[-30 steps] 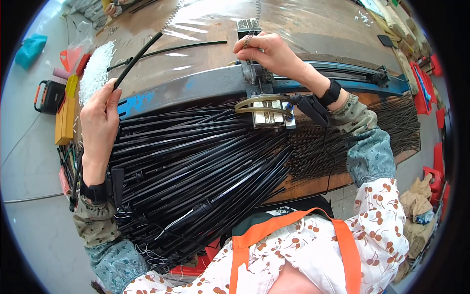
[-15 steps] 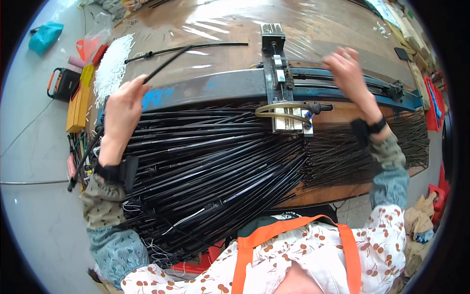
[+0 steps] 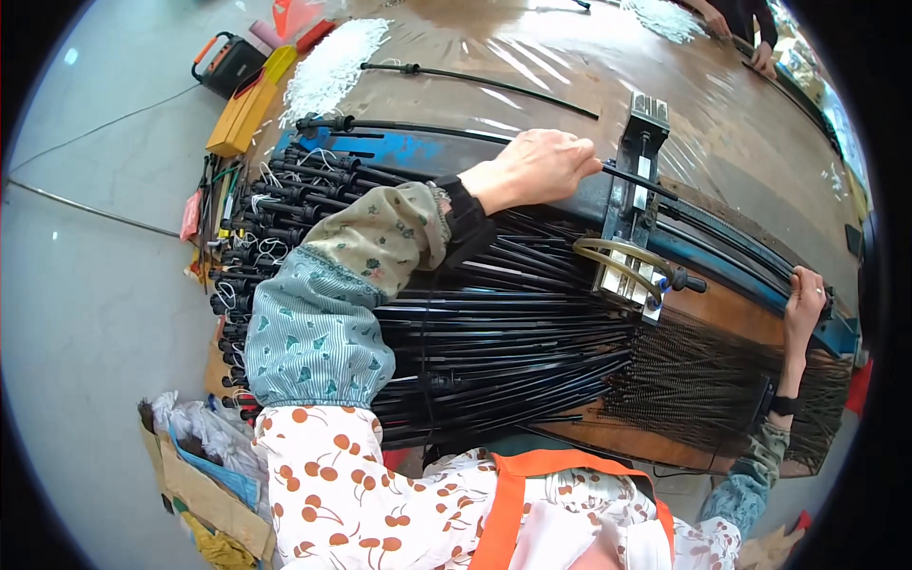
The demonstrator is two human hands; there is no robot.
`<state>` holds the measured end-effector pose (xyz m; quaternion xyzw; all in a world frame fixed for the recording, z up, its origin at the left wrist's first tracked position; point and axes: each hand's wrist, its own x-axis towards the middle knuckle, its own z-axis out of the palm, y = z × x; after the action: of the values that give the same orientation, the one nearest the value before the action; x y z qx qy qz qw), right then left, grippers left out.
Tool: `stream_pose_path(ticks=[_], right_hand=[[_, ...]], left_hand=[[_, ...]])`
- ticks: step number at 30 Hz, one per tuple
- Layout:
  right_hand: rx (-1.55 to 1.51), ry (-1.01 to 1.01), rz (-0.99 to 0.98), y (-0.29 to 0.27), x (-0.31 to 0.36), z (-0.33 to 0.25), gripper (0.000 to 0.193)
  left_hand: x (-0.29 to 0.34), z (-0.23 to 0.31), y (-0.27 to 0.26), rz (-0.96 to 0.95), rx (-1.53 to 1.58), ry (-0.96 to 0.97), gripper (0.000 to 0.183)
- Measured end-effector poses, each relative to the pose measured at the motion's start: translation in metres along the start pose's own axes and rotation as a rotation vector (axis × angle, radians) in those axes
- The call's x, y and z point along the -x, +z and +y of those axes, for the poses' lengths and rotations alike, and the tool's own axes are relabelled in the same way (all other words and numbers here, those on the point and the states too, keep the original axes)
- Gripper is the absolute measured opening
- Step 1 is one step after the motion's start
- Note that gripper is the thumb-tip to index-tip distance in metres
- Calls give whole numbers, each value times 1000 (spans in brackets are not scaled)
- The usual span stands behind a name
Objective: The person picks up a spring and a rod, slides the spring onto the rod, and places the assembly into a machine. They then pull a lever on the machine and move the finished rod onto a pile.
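While the left hand (image 3: 556,169) is gripping a black rod (image 3: 427,128) at upper centre, the right hand (image 3: 807,296) is showing bent fingers, contents unclear, far right; the rod is looking light, springy, best held mid-shaft.

wht cherry-print top (image 3: 328,465) | teal/khaki slvs (image 3: 318,328) | blk wristbands (image 3: 465,214) | orng straps (image 3: 570,463)

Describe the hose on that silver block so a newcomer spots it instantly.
Find the blue-painted beam crossing the table. At the near end of the fixture across it, the hose loops over a silver block. Its amber curve stands out from the straight black rods beside it.
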<state>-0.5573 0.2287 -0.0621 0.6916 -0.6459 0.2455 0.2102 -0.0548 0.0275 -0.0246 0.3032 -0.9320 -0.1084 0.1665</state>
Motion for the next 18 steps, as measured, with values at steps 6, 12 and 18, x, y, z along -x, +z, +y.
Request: stream_pose_path(ticks=[6, 12, 18], right_hand=[[-11, 39, 9, 7, -3, -8, 7], [80, 50, -56, -5, 6, -11, 15], [79, -168, -38, -21, -14, -146, 41]], left_hand=[[6, 1, 14, 200, 194, -15, 27], [5, 0, 11, 162, 189, 26, 25], [3, -8, 23, 38, -37, -7, 18]])
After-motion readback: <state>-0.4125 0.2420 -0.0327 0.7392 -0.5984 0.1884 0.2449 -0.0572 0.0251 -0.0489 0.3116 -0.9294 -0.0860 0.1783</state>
